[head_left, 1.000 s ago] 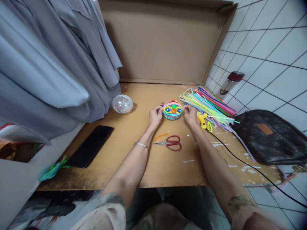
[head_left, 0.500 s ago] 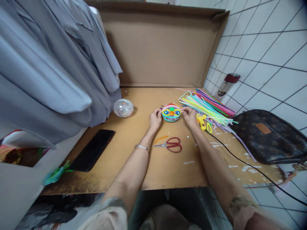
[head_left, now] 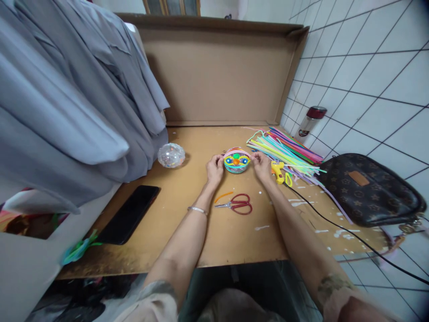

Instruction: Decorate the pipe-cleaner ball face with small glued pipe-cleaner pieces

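Note:
A round ornament point(head_left: 237, 161) with colourful bands, two blue eye-like dots, a green and an orange piece stands on the table between my hands. My left hand point(head_left: 215, 169) has its fingers pinched at the ornament's left edge. At its right edge, my right hand point(head_left: 261, 164) pinches too, and a pink strip arches across the top between the two hands. Red-handled scissors point(head_left: 240, 204) and a short orange strip point(head_left: 223, 196) lie nearer to me. To the right of my right hand is a yellow glue gun point(head_left: 278, 171).
A clear ball point(head_left: 171, 155) and a black phone point(head_left: 130, 214) are on the left, beside grey cloth point(head_left: 134, 89). Colourful pipe cleaners point(head_left: 288, 152), a bottle point(head_left: 310, 123), a brown bag point(head_left: 368, 190) and a black cord point(head_left: 321, 214) occupy the right. Cardboard point(head_left: 221, 76) stands behind.
The camera view has shifted slightly. The pink strip now curves over the ornament's top between my fingers; both hands keep nearly the same places.

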The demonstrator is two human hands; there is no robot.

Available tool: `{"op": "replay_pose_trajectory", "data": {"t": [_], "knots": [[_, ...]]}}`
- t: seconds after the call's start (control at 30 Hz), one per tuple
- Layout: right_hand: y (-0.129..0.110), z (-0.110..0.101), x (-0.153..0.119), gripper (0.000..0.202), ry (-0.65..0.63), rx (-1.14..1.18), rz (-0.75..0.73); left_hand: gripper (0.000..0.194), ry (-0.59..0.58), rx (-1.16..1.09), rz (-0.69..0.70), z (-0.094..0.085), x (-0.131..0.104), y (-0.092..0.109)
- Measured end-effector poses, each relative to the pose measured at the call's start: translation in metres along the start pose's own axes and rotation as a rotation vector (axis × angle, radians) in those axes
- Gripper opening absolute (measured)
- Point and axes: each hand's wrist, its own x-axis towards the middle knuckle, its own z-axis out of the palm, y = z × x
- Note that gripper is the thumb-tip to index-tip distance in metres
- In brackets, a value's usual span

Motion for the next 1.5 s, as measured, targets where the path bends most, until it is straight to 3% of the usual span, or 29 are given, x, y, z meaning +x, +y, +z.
{"op": "replay_pose_trajectory", "data": {"t": [0.17,0.53,0.7,0.8,0.87,1.07,1.27,1.5], "knots": [[-0.003,0.000,-0.003,0.013,0.023,-0.035,-0.032,0.014,0.019,-0.039,-0.007,-0.001,0.000,0.002],[-0.019,0.001,-0.006,0.010,0.180,-0.187,-0.222,0.014,0.194,-0.252,0.026,-0.005,0.003,0.014],[-0.038,-0.002,-0.013,0.013,0.146,-0.261,-0.273,0.014,0.272,-0.463,-0.053,-0.009,0.012,0.017],[-0.049,0.003,-0.024,0.017,0.124,-0.316,-0.267,0.021,0.356,-0.647,-0.137,-0.011,0.018,0.018],[-0.056,0.010,-0.033,0.019,0.106,-0.331,-0.230,0.029,0.349,-0.748,-0.181,-0.013,0.019,0.018],[-0.068,0.031,-0.056,0.013,-0.073,-0.299,-0.075,0.034,0.166,-0.807,-0.226,-0.028,0.007,0.013],[-0.057,0.041,-0.056,0.012,-0.216,-0.078,-0.007,0.041,0.165,-0.760,-0.208,-0.042,0.000,0.011],[-0.065,0.046,-0.059,0.014,-0.493,-0.088,0.090,0.043,0.198,-0.808,-0.289,-0.041,-0.009,0.002]]}}
